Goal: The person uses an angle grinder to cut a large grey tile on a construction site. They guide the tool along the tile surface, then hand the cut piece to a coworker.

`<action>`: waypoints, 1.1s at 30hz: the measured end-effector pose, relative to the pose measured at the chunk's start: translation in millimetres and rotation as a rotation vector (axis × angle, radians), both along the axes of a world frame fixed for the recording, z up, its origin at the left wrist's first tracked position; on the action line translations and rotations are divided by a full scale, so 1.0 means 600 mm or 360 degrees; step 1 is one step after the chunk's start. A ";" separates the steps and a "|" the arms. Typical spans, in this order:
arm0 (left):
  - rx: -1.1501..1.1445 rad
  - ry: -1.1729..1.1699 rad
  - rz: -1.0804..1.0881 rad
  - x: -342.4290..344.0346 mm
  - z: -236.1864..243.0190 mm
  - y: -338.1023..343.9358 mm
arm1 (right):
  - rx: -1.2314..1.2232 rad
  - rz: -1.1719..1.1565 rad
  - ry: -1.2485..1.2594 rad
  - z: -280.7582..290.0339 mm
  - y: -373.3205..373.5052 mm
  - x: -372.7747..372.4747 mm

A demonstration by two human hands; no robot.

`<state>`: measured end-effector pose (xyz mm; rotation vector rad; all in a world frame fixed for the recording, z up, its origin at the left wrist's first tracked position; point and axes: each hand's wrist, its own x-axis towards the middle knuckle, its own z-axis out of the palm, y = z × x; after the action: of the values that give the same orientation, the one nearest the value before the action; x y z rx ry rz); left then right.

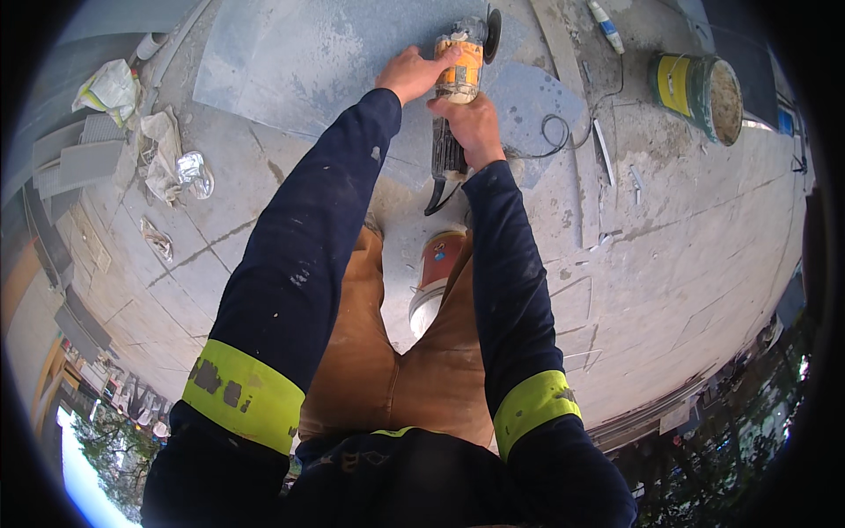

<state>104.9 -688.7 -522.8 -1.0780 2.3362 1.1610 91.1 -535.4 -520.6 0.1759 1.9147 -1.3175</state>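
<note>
An orange and black angle grinder (459, 69) is held out above the floor, its dark disc (494, 35) at the top right and its black handle end with a cord pointing toward me. My left hand (412, 72) grips the orange head from the left, thumb across it. My right hand (471, 125) is closed around the body just below. A large grey sheet (255, 66) lies beneath and left of the tool, and a smaller speckled grey piece (519, 97) lies to its right.
A green and yellow bucket (678, 86) stands at the right, near a white tube (606, 26). Crumpled sacks (158, 154) and stacked tiles (79, 167) lie at the left. A red and white bucket (440, 264) stands between my legs. Offcuts and loose cord lie on the floor (660, 264).
</note>
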 end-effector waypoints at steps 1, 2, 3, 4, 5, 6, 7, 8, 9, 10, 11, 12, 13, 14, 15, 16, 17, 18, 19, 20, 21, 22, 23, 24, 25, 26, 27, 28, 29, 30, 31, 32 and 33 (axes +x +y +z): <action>-0.0053 0.0010 0.0013 0.002 -0.003 -0.001 | -0.0005 0.0007 -0.0014 0.005 -0.002 -0.003; -0.0054 0.0013 0.0038 0.004 -0.006 -0.002 | -0.0010 0.0014 -0.0027 0.010 -0.005 -0.006; -0.0048 0.0019 0.0058 -0.003 0.003 0.001 | -0.0021 0.0003 -0.0036 0.009 -0.005 -0.010; -0.0041 0.0026 0.0079 -0.010 0.011 0.002 | -0.0032 -0.0008 -0.0046 0.008 -0.007 -0.015; -0.0005 -0.0011 0.0070 -0.018 0.020 0.000 | -0.0043 -0.0019 -0.0055 0.008 -0.008 -0.021; 0.0025 -0.0050 0.0066 -0.025 0.030 -0.005 | -0.0066 -0.0010 -0.0044 0.007 -0.012 -0.026; 0.0055 -0.0088 0.0061 -0.029 0.034 -0.008 | -0.0088 -0.0002 -0.0033 0.007 -0.016 -0.032; 0.0032 -0.0059 0.0075 -0.032 0.030 -0.009 | -0.0109 0.0005 -0.0021 0.006 -0.020 -0.037; 0.0007 -0.0027 0.0091 -0.039 0.027 -0.013 | -0.0106 0.0019 -0.0020 0.000 -0.023 -0.043; -0.0017 0.0005 0.0106 -0.045 0.024 -0.016 | -0.0102 0.0031 -0.0019 -0.006 -0.028 -0.049; -0.0020 0.0001 0.0118 -0.051 0.020 -0.017 | -0.0098 0.0044 -0.0018 -0.011 -0.031 -0.054; -0.0023 -0.0005 0.0128 -0.058 0.020 -0.017 | -0.0119 0.0022 -0.0027 -0.016 -0.033 -0.058; -0.0026 -0.0011 0.0139 -0.062 0.019 -0.018 | -0.0140 -0.0001 -0.0035 -0.019 -0.034 -0.061; -0.0046 -0.0005 0.0129 -0.065 0.020 -0.020 | -0.0162 -0.0023 -0.0043 -0.022 -0.035 -0.063; -0.0065 -0.0007 0.0120 -0.064 0.020 -0.021 | -0.0138 -0.0022 -0.0056 -0.019 -0.036 -0.062; -0.0086 -0.0009 0.0111 -0.062 0.020 -0.021 | -0.0116 -0.0021 -0.0069 -0.016 -0.037 -0.061; -0.0039 -0.0032 0.0123 -0.058 0.021 -0.020 | -0.0095 -0.0020 -0.0081 -0.013 -0.038 -0.058; 0.0012 -0.0043 0.0129 -0.057 0.024 -0.017 | -0.0092 -0.0021 -0.0047 -0.015 -0.033 -0.056; 0.0063 -0.0055 0.0134 -0.056 0.029 -0.014 | -0.0089 -0.0022 -0.0012 -0.016 -0.029 -0.050; 0.0057 -0.0041 0.0109 -0.053 0.029 -0.010 | -0.0087 -0.0023 0.0022 -0.018 -0.024 -0.046; 0.0042 -0.0031 0.0089 -0.045 0.029 -0.009 | -0.0068 -0.0024 0.0002 -0.007 -0.024 -0.041; 0.0027 -0.0021 0.0070 -0.038 0.029 -0.010 | -0.0049 -0.0025 -0.0018 0.005 -0.022 -0.033; 0.0108 -0.0023 0.0056 -0.030 0.029 -0.014 | -0.0030 -0.0026 -0.0039 0.015 -0.022 -0.027; 0.0200 -0.0017 0.0036 -0.023 0.038 -0.014 | -0.0023 -0.0023 -0.0032 0.013 -0.016 -0.024; 0.0291 -0.0012 0.0015 -0.020 0.044 -0.011 | -0.0015 -0.0021 -0.0026 0.008 -0.009 -0.017; 0.0255 0.0004 0.0033 -0.018 0.042 -0.005 | -0.0007 -0.0018 -0.0020 0.005 -0.002 -0.013; 0.0210 0.0013 0.0057 -0.010 0.037 -0.001 | 0.0010 -0.0008 -0.0026 0.008 -0.002 -0.009; 0.0165 0.0021 0.0082 -0.002 0.031 0.001 | 0.0028 0.0002 -0.0032 0.012 -0.002 -0.003; 0.0165 0.0021 0.0085 0.005 0.026 0.002 | 0.0045 0.0012 -0.0038 0.016 -0.001 0.002; 0.0171 0.0022 0.0087 0.009 0.026 0.005 | 0.0074 0.0019 -0.0033 0.021 0.001 0.006; 0.0177 0.0024 0.0089 0.013 0.025 0.006 | 0.0103 0.0027 -0.0029 0.026 0.002 0.010; 0.0177 0.0012 0.0079 0.017 0.024 0.006 | 0.0132 0.0035 -0.0025 0.029 0.003 0.012; 0.0182 0.0005 0.0066 0.016 0.030 0.007 | 0.0134 0.0034 -0.0009 0.025 0.005 0.012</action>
<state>114.3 -684.3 -504.8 -1.0901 2.2298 1.2949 98.2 -532.1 -505.5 0.2006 1.9632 -1.2223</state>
